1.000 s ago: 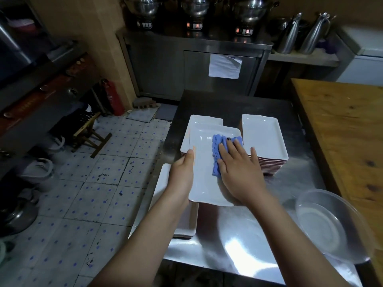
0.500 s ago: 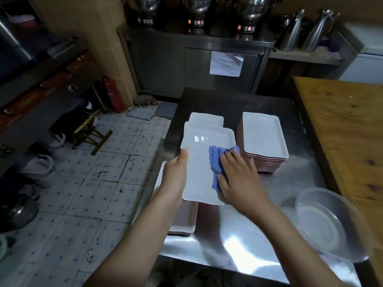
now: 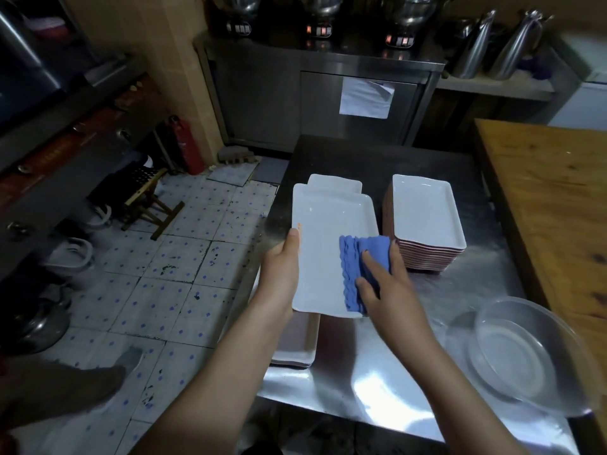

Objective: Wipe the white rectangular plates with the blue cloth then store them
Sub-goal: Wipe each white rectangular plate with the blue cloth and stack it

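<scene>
My left hand (image 3: 283,267) grips the left edge of a white rectangular plate (image 3: 323,224), thumb on top, holding it above the steel table (image 3: 377,372). My right hand (image 3: 387,287) presses the folded blue cloth (image 3: 356,257) flat on the plate's near right part. A tall stack of white plates (image 3: 425,218) stands to the right. Another white plate (image 3: 335,182) shows behind the held one. Under my left wrist lies a low stack of plates (image 3: 295,343), mostly hidden.
A clear plastic bowl (image 3: 525,356) sits at the table's near right corner. A wooden counter (image 3: 551,198) borders the table on the right. To the left the tiled floor (image 3: 147,274) drops away, with a folding stool (image 3: 147,198). A steel cabinet (image 3: 328,93) stands behind.
My right hand has drawn the blue cloth toward me along the plate's right side, from the far part to the near part. My left hand keeps its grip on the plate.
</scene>
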Tool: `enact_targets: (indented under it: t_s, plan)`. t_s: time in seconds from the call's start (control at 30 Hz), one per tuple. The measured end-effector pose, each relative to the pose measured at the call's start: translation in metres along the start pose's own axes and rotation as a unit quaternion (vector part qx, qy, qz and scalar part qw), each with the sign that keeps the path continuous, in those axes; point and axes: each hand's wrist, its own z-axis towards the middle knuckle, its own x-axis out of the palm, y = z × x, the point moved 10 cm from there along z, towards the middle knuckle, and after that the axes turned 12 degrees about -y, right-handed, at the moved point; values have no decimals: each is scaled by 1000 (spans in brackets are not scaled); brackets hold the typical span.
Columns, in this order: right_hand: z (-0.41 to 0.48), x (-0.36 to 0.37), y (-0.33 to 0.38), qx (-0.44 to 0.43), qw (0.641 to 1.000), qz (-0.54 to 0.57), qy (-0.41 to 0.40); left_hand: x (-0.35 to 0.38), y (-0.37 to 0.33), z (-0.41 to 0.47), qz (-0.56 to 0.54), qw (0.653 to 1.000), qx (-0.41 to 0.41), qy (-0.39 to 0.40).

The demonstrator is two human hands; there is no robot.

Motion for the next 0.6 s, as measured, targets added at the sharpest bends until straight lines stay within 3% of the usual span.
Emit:
enact_targets:
  t_s: [0.2, 0.4, 0.6]
  plan:
    - [11, 11, -19, 95, 994, 63, -1, -2, 15, -2, 16, 1000, -1, 1]
    - [33, 2, -8, 64, 993, 60, -80, -8, 24, -1, 15, 1000, -1, 17]
    - [36, 9, 3, 69, 984, 147, -80, -37, 35, 17, 27, 999, -28, 3]
